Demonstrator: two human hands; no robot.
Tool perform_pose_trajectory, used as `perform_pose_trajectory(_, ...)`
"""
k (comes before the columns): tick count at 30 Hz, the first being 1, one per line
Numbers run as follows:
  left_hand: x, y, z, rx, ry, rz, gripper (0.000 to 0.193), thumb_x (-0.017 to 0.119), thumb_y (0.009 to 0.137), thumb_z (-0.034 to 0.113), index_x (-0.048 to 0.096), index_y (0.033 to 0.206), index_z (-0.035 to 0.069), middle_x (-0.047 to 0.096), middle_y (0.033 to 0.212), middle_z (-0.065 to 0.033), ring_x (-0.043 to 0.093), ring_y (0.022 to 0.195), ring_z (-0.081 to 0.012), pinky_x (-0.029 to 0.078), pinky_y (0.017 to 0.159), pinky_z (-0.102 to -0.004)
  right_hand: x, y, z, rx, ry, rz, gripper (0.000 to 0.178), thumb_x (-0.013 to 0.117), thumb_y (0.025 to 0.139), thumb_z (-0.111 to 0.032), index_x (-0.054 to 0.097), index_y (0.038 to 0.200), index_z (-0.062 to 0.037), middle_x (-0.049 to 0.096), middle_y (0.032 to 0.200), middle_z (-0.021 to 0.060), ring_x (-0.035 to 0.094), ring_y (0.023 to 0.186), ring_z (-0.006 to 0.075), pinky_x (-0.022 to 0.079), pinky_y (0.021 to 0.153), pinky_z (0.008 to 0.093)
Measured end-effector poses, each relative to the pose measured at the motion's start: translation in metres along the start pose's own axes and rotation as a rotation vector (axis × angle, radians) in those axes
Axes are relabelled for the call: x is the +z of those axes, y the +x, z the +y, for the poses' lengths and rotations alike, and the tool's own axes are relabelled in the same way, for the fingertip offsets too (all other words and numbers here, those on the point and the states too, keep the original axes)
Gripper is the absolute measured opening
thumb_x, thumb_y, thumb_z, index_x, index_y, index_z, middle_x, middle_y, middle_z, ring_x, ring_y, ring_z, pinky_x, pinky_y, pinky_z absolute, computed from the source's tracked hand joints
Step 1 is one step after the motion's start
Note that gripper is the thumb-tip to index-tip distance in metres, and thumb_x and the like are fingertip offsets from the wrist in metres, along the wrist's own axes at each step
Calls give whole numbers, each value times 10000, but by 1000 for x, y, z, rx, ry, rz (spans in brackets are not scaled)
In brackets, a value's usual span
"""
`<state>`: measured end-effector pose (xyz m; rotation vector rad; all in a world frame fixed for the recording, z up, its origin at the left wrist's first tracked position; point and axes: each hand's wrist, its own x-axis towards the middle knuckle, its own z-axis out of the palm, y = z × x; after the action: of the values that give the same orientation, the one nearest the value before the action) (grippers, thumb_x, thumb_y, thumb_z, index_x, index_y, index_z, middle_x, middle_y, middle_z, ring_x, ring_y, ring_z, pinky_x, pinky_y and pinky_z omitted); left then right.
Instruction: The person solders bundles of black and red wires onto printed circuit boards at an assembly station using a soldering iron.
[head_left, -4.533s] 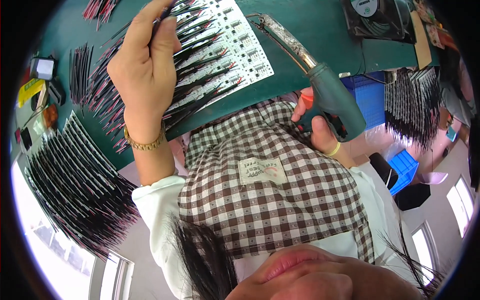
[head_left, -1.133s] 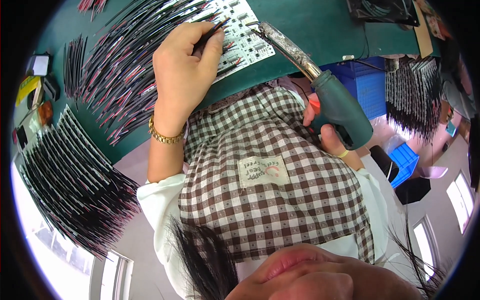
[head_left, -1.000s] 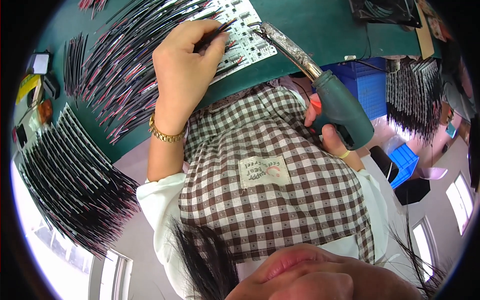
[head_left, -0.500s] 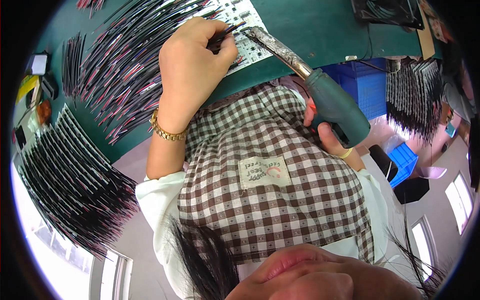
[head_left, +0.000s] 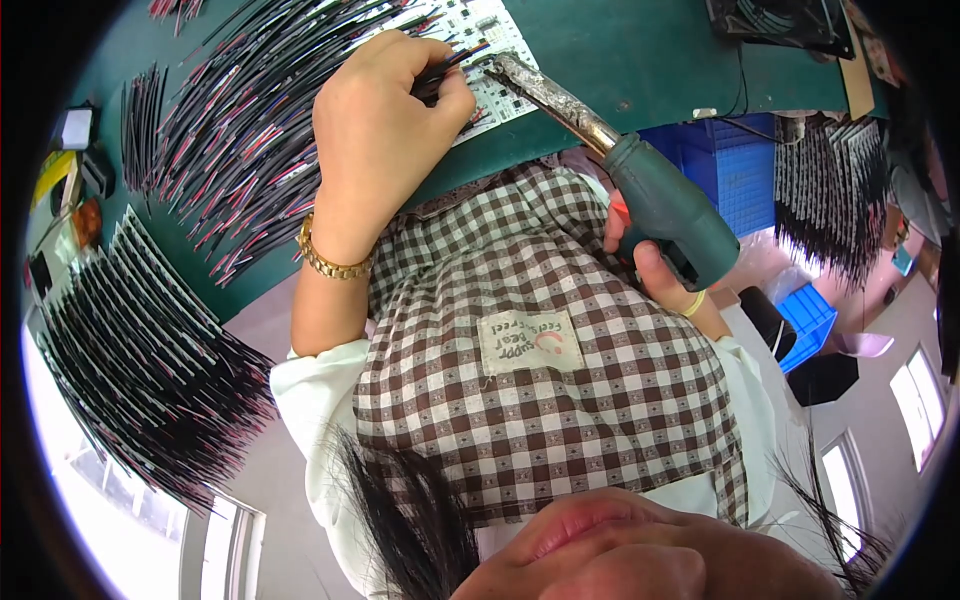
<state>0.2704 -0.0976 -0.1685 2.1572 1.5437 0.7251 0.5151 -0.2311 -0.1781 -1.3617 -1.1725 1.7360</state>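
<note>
My left hand [head_left: 392, 120], a gold watch on its wrist, pinches a thin dark cable [head_left: 432, 74] with coloured wire ends. Those ends reach over a white circuit board panel [head_left: 515, 100] at the far edge of the green table. My right hand [head_left: 655, 268] is closed around the dark green handle of a soldering gun [head_left: 672, 205]; the handle hides some of the fingers. The gun's long metal barrel slants up and left, its blackened tip close to the wire ends. Whether tip and wires touch, I cannot tell.
Many black cables with red and white ends [head_left: 265, 130] cover the panel and table [head_left: 600, 90] on the left. Another hanging cable bundle [head_left: 150, 360] is at lower left, a third [head_left: 830, 190] at right. A blue crate [head_left: 735, 170] stands below the table edge; a black fan [head_left: 780, 25] sits far right.
My left hand has shifted very slightly left with the cable. The soldering gun stays almost in place, its tip still near the wire ends.
</note>
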Motion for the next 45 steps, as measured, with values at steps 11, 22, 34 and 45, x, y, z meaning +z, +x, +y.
perform_pose_trajectory(11,-3,-1,-1,-14,16,11,120,665,686,65,665,796,17,584,666,-49,523,523,-124,427,517,-239,7,5,-8,-81,215,60,710,642,767,-552,453,1199,-20,521,837,76,519,726,161,435,652,294)
perform_pose_trajectory(22,-9,5,-9,-42,-70,-97,146,678,698,99,669,815,13,614,703,-69,586,606,-171,467,571,-272,4,1,-13,-6,151,53,667,628,780,-543,495,1165,-15,528,798,64,517,699,147,421,624,280)
perform_pose_trajectory(34,-7,1,-8,54,10,-96,154,682,706,67,662,847,7,617,712,-67,586,589,-134,469,570,-240,1,-4,-6,61,84,-1,472,608,829,-456,496,992,-28,517,854,56,510,730,134,421,662,270)
perform_pose_trajectory(45,-9,0,-10,98,49,-83,148,675,711,77,661,844,15,619,717,-67,591,578,-151,472,558,-246,11,2,-8,-75,169,138,647,633,789,-522,440,1160,-28,484,781,52,496,702,137,422,632,269)
